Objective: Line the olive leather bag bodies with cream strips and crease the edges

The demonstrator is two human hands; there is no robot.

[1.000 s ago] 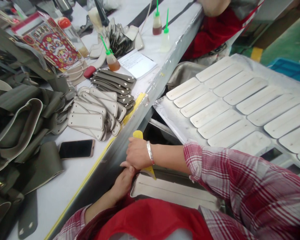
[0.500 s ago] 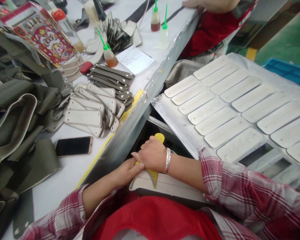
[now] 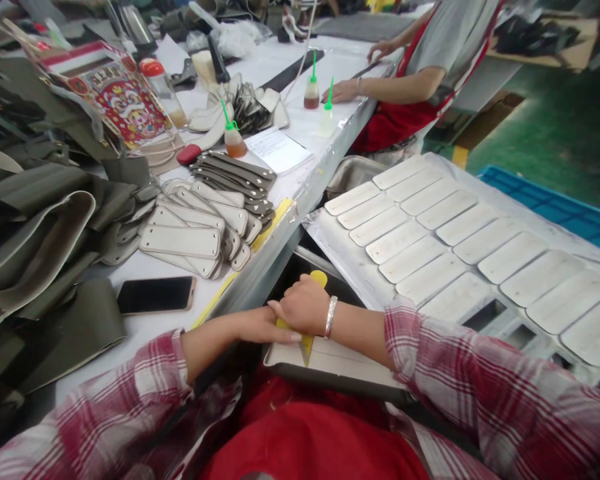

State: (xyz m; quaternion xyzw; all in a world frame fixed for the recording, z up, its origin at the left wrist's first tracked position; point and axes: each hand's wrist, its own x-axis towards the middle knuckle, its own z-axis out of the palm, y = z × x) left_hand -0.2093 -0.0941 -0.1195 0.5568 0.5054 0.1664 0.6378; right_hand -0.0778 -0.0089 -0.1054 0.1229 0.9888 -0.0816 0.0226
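Observation:
My right hand (image 3: 305, 305) is closed around a yellow scraper (image 3: 307, 345), whose tip presses on a pale rounded leather panel (image 3: 345, 363) lying across my lap. My left hand (image 3: 263, 325) lies with fingers stretched flat on the left end of that panel, partly under my right hand. Both sleeves are red plaid, and a silver bracelet (image 3: 331, 317) sits on my right wrist.
A rack (image 3: 340, 243) at the right holds several pale panels (image 3: 430, 230). The white table (image 3: 155, 333) at the left bears stacked panels (image 3: 195, 230), grey leather pieces (image 3: 40, 227), a phone (image 3: 155, 295) and glue bottles (image 3: 233, 139). Another person (image 3: 420, 73) in a red apron works at the far end.
The view has tilted up, revealing the person at the far end. My right hand with the scraper stayed on the panel; my left forearm lies flatter across.

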